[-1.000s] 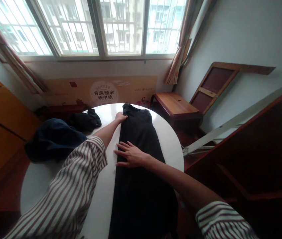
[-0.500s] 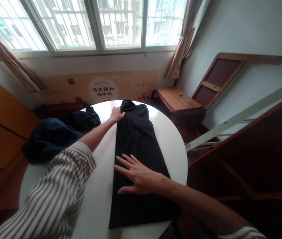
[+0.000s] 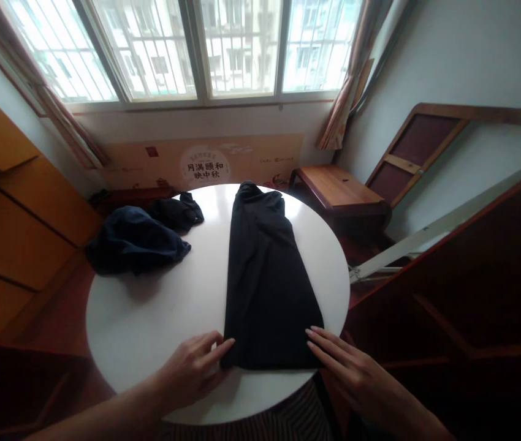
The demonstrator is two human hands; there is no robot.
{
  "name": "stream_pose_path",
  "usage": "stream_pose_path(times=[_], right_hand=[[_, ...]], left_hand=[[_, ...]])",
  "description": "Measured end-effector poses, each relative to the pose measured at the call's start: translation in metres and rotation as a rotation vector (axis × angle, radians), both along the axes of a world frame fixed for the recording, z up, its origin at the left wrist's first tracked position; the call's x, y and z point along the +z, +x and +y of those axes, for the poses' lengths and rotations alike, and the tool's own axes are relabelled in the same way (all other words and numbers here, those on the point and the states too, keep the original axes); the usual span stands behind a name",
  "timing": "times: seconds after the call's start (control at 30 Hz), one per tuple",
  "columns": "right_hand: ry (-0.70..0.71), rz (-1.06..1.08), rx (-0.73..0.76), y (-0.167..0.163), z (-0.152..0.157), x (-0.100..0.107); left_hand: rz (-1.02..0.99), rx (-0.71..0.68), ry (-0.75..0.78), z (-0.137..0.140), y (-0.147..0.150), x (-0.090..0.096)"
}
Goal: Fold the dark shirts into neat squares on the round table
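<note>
A long black garment (image 3: 272,282) lies folded flat on a round white table (image 3: 163,312), rumpled at its far end and straight along its near edge. I cannot tell exactly what kind of garment it is. At its near left corner, my left hand (image 3: 196,367) pinches the cloth between thumb and fingers. My right hand (image 3: 355,367) holds the near right corner, fingers together on top and thumb hidden beneath.
A dark blue cloth item (image 3: 134,242) and a black bundle (image 3: 178,211) lie at the table's left. Beyond the table is a wooden bench (image 3: 338,187) by the wall. Orange cabinets (image 3: 26,220) stand left, and a dark wooden panel (image 3: 472,288) rises at right.
My left hand has come from the garment's far end to its near left corner. My right hand has left the middle for the near right corner. The near edge now lies farther from me.
</note>
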State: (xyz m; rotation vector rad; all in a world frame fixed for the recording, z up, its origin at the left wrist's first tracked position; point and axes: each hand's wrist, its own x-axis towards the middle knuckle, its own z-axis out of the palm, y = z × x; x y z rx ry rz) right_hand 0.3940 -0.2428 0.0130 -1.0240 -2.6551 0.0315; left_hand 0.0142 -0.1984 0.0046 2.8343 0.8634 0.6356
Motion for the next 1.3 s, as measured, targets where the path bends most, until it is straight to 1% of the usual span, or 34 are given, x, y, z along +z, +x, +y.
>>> stream_pose_path(times=[0.07,0.13,0.2,0.27,0.37,0.43,0.5,0.53,0.6,0.63,0.7,0.77,0.8,0.87,0.93,1.03,1.1,1.17,1.23,1.3], right_hand=[[0.051,0.003,0.026,0.0,-0.001,-0.006],[0.067,0.019,0.045,0.001,-0.003,-0.008],[0.066,0.057,0.046,0.001,-0.007,-0.004],[0.042,0.108,0.028,-0.003,-0.011,0.005],[-0.076,0.149,0.018,-0.011,-0.017,0.022],[-0.176,0.145,0.012,-0.015,-0.016,0.033],[-0.28,0.141,0.017,-0.018,-0.006,0.042],[-0.318,0.154,0.031,-0.02,0.004,0.046],[-0.346,0.218,0.071,-0.025,0.036,0.053],[-0.329,0.259,0.09,-0.03,0.057,0.056],[-0.267,0.293,0.06,-0.044,0.106,0.06],[-0.207,0.2,-0.015,-0.06,0.154,0.062],[-0.193,0.133,-0.047,-0.067,0.174,0.063],[-0.183,0.085,-0.085,-0.079,0.204,0.06],[-0.189,0.068,-0.1,-0.083,0.218,0.051],[-0.211,0.023,-0.118,-0.078,0.214,0.029],[-0.224,-0.031,-0.114,-0.072,0.199,0.013],[-0.24,-0.073,-0.072,-0.066,0.176,0.002],[-0.277,-0.073,0.015,-0.061,0.149,0.001],[-0.339,-0.049,0.123,-0.058,0.121,0.007]], left_hand=[[0.01,-0.016,0.041,0.002,0.003,-0.003],[0.062,-0.064,0.117,0.005,0.003,-0.001],[0.145,-0.123,0.213,0.005,-0.001,0.005],[0.243,-0.173,0.276,0.003,-0.006,0.013],[0.323,-0.21,0.268,-0.004,-0.014,0.023],[0.293,-0.243,0.213,-0.004,-0.015,0.029],[0.232,-0.277,0.117,0.008,-0.013,0.035],[0.202,-0.275,0.069,0.02,-0.01,0.038],[0.148,-0.212,0.007,0.058,0.001,0.045],[0.117,-0.14,0.002,0.083,0.009,0.049],[0.092,0.002,-0.035,0.137,0.029,0.054],[0.103,0.146,-0.092,0.186,0.05,0.057],[0.106,0.17,-0.099,0.207,0.06,0.058],[0.115,0.199,-0.108,0.237,0.073,0.055],[0.126,0.211,-0.113,0.256,0.078,0.05],[0.153,0.229,-0.129,0.276,0.075,0.036],[0.171,0.236,-0.143,0.289,0.07,0.025],[0.211,0.226,-0.16,0.301,0.064,0.014],[0.263,0.198,-0.172,0.312,0.06,0.003],[0.291,0.175,-0.178,0.32,0.057,-0.006]])
